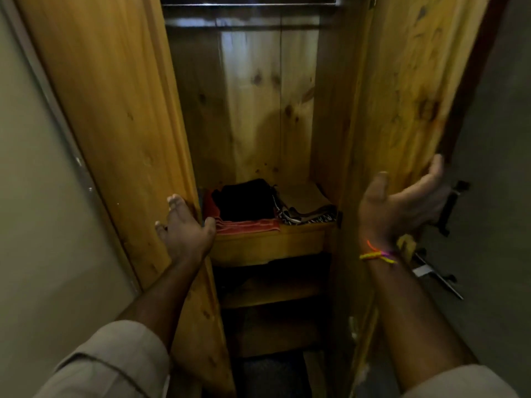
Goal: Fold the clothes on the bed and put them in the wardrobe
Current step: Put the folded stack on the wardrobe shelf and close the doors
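Note:
A pine wardrobe stands open in front of me. On its upper shelf (270, 244) lie folded clothes: a black piece (245, 201) on top of a red towel-like piece (247, 226), and beside them a tan piece over a black-and-white patterned one (304, 209). My left hand (184, 225) rests flat on the edge of the left door (115, 110), fingers spread. My right hand (402, 202) is open with its fingers against the edge of the right door (408, 81). Neither hand holds any clothing.
A metal hanging rail (250, 5) runs across the top of the wardrobe. Lower shelves (270, 291) sit in shadow below the clothes. A pale wall (37, 196) is on the left. A dark door handle (448, 208) shows behind the right door.

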